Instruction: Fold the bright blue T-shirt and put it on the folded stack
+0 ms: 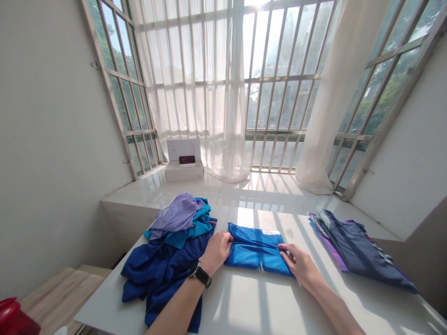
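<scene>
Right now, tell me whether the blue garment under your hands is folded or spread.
Folded: the blue garment lies in a compact rectangle, the left hand and right hand holding its ends.

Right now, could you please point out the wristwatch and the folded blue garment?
Black wristwatch [202, 277], head view, on its band.
Folded blue garment [256, 251], head view, on the middle fold.

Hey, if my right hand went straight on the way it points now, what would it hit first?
The folded blue garment, most likely: your right hand seems to touch its edge already, though depth is hard to judge from this view.
</scene>
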The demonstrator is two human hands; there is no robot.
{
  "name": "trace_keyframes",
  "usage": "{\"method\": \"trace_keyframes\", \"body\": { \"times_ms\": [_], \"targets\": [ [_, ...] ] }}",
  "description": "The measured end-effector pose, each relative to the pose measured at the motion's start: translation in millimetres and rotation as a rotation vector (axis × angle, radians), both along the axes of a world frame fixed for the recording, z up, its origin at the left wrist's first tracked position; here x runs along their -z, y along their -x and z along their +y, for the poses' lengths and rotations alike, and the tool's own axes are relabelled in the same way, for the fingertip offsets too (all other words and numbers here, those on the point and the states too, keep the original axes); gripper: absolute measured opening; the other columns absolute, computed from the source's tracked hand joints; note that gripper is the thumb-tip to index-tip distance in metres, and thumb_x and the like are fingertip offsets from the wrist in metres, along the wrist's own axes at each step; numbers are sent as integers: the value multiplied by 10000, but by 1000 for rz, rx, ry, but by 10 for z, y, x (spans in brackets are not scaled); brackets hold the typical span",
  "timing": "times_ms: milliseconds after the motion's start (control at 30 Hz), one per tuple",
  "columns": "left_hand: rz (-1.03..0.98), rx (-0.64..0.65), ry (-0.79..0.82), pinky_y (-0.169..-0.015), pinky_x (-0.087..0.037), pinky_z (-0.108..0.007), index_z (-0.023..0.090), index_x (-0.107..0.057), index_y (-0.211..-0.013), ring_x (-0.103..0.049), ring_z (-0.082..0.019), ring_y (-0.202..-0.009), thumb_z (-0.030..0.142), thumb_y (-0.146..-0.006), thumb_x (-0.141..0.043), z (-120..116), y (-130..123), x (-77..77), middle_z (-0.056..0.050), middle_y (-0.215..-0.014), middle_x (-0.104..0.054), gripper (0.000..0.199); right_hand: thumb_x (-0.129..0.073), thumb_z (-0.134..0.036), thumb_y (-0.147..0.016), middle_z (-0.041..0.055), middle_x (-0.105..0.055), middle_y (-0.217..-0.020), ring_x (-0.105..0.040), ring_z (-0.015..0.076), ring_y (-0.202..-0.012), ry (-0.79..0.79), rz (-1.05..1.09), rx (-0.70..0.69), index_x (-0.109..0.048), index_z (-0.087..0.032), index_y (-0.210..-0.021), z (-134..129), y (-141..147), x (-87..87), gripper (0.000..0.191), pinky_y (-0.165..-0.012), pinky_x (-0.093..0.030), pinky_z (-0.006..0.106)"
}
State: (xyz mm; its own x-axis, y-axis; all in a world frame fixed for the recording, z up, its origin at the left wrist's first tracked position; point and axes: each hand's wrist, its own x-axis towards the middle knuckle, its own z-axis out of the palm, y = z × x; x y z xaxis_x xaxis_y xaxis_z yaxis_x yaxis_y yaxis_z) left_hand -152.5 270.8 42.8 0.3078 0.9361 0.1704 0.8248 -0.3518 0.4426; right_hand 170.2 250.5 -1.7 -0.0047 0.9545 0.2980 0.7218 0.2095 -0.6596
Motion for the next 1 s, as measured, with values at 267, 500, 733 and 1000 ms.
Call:
{"method": "trace_keyframes", "body": {
  "times_ms": [267, 500, 733, 1000],
  "targets": [
    [18, -32, -211, -979, -476, -350, 193, -625, -1092, -611, -246, -1086, 290, -994, -481, -119, -149, -175, -107, -1177, -642, 200, -482, -478, -884, 106, -759, -1030, -735, 235, -799, 31, 2, -30, -755, -217, -1033, 12, -1, -19, 406, -787, -583, 377],
    [102, 254, -262, -1143, -372, -447, 224, -556, -1339, -498, -271, -1329, 387, -1016, -505, -185, -375, -97, -88, -1442, -575, 366, -467, -484, -874, 106, -757, -1002, -737, 254, -826, 30, -31, -32, -756, -216, -1010, 2, 13, -64, 416, -792, -582, 387],
    [82, 292, -254, -1018, -465, -425, 215, -654, -1201, -614, -246, -1134, 218, -1026, -435, -128, -351, -16, -54, -1218, -698, 280, -440, -473, -915, 88, -724, -1037, -735, 232, -801, 40, -180, -17, -739, -239, -1022, -26, -20, -59, 394, -733, -585, 379],
    [71, 294, -257, -973, -486, -390, 198, -691, -1092, -634, -228, -1059, 144, -1028, -427, -95, -376, 9, -49, -1135, -723, 277, -455, -404, -967, 120, -685, -1165, -695, 286, -1048, -329, -338, 14, -709, -258, -1025, -10, 48, -81, 298, -896, -601, 472]
  ]
}}
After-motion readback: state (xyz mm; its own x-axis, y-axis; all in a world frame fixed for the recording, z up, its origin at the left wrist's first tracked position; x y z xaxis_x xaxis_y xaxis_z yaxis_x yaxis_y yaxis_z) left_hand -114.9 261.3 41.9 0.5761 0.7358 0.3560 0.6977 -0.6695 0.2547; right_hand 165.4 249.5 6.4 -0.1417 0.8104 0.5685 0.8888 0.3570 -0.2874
